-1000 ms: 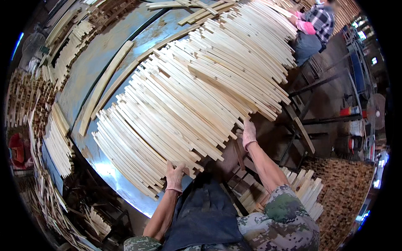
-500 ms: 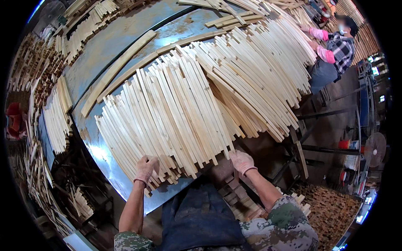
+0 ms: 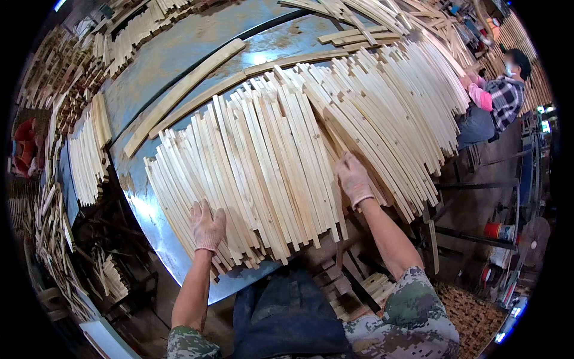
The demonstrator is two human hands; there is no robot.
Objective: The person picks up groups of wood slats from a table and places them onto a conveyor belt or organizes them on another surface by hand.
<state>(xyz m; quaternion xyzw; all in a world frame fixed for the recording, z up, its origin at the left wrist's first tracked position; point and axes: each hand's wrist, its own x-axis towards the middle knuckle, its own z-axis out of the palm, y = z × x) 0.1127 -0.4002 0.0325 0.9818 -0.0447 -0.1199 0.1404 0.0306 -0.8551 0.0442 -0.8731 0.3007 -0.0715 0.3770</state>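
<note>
Many pale wooden strips (image 3: pixel 263 173) lie side by side in a fanned layer on a metal-topped table (image 3: pixel 155 221). My left hand (image 3: pixel 207 227), in a pinkish work glove, rests with spread fingers on top of the strips at the near left. My right hand (image 3: pixel 355 181), gloved alike, reaches with extended fingers along the right edge of this batch. It lies at the gap between these strips and a second slanted batch of strips (image 3: pixel 388 131). Its fingertips are partly out of sight against the wood, and no strip is lifted in it.
Longer boards (image 3: pixel 185 99) lie behind the strips. At the far right a person (image 3: pixel 493 102) in a checked shirt and pink sleeves touches the strips' end. Stacked wood (image 3: pixel 86 158) stands at the left. A metal frame (image 3: pixel 478 185) and a red-and-white bucket (image 3: pixel 500 231) are at the right.
Both hands have let go of the strips' near ends. My left hand has opened flat on top of them; my right hand has moved up and forward to the gap.
</note>
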